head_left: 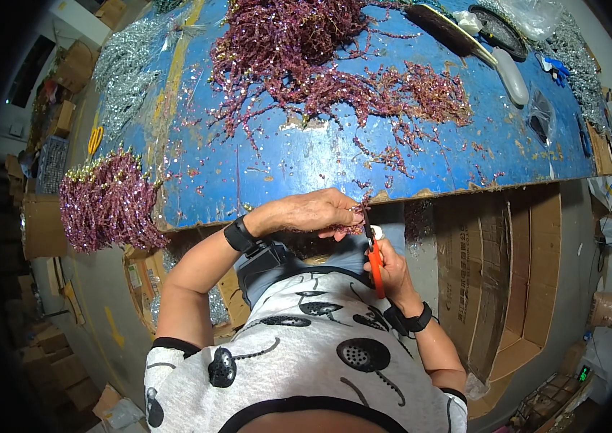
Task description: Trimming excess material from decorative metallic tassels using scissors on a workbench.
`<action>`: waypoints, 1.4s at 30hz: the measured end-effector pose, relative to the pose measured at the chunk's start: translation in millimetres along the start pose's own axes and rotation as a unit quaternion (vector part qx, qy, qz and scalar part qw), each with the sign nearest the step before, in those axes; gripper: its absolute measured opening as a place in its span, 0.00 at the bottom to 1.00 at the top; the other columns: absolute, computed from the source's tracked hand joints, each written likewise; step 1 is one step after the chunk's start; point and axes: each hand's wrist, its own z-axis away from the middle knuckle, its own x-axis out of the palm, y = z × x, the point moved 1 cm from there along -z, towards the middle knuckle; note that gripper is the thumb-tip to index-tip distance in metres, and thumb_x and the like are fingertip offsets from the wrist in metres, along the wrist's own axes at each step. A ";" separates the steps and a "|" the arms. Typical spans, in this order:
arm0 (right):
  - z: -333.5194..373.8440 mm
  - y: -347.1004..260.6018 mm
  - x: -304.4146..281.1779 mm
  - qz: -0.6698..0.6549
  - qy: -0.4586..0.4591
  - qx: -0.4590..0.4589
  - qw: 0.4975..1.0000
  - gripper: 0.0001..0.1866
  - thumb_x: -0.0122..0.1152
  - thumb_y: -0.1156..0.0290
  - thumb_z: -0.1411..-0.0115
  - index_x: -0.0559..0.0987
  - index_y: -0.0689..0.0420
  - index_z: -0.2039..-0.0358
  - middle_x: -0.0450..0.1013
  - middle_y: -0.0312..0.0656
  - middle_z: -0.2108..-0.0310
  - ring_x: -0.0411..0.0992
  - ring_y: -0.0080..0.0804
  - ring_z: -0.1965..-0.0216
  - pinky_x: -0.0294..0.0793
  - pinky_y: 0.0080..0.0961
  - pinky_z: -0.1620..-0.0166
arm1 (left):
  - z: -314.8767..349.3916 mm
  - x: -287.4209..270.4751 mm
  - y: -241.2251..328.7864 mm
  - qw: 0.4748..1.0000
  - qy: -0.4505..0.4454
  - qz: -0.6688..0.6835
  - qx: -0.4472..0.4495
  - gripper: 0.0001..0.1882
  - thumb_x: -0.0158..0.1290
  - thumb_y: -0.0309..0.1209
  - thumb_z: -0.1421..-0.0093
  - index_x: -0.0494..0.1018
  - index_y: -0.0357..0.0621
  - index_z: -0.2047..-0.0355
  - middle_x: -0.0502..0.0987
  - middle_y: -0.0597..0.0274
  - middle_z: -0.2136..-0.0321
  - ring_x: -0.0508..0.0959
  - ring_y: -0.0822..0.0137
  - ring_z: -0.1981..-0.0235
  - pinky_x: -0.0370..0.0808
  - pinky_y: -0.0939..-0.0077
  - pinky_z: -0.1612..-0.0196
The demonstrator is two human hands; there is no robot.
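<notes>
Close to the table's front edge, my left hand (313,213) is closed on a small bunch of pink glitter strands (358,216). My right hand (390,268) grips scissors with orange handles (374,263); their dark blades point up beside the strands, at the left fingertips. Whether the blades touch a strand is hard to make out. Beyond my hands, a big tangled heap of purple-pink glitter strands (284,54) covers the far middle of the blue table (248,180). A looser spread of strands (421,97) runs to its right. Loose pink bits are scattered over the tabletop.
A tied pink bundle (111,202) hangs over the table's left edge, near yellow-handled scissors (95,140). Silver tinsel (125,79) lies at the far left. A long-handled brush (457,36) rests at the far right. An open cardboard box (493,274) stands below the table on my right.
</notes>
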 end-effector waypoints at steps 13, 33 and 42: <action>-2.4 -5.0 -11.6 0.058 -0.100 -0.006 0.993 0.31 0.69 0.72 0.53 0.64 0.58 0.50 0.74 0.54 0.71 0.74 0.59 0.67 0.72 0.42 0.67 | 2.8 1.5 -3.2 0.996 -0.038 -0.080 -0.020 0.16 0.43 0.38 0.31 0.75 0.41 0.66 0.71 0.72 0.80 0.66 0.80 0.81 0.64 0.81 0.78; 20.1 -35.4 -29.8 0.029 -0.061 0.005 0.998 0.21 0.61 0.80 0.46 0.66 0.59 0.52 0.72 0.41 0.74 0.75 0.36 0.71 0.72 0.30 0.65 | 29.9 0.0 -6.2 0.972 0.113 0.184 0.093 0.16 0.50 0.29 0.35 0.68 0.37 0.49 0.77 0.59 0.61 0.76 0.76 0.67 0.73 0.81 0.60; 9.8 -51.2 -19.1 0.126 -0.060 -0.007 0.990 0.31 0.70 0.73 0.51 0.62 0.56 0.50 0.75 0.51 0.71 0.74 0.57 0.67 0.72 0.42 0.65 | 33.8 0.3 -10.2 0.952 0.167 0.208 0.147 0.15 0.52 0.28 0.36 0.68 0.38 0.50 0.78 0.58 0.62 0.78 0.75 0.67 0.74 0.82 0.61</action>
